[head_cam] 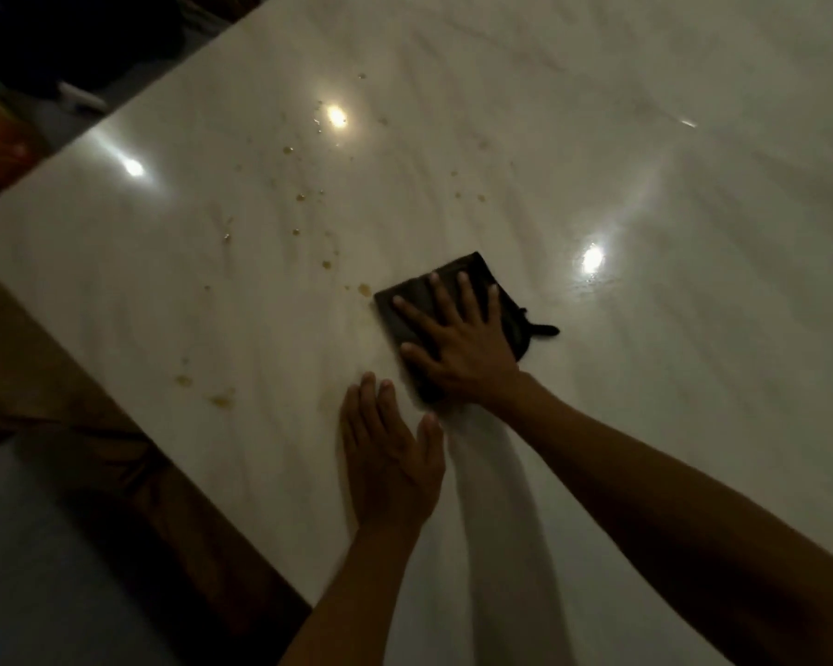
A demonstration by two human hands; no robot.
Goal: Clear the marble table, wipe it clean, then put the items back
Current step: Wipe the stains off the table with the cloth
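The right hand presses flat, fingers spread straight, on a dark folded cloth on the marble table; the palm hides much of the cloth. Just beside it, nearer the person, the left hand rests flat and empty. Beyond and left of the cloth, brownish spots dot the marble. Off the table's far-left edge everything is too dark to identify.

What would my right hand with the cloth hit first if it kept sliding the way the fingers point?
Probably nothing solid: beyond the right hand and dark cloth, the marble table looks bare. The brown spots lie mostly to its left.
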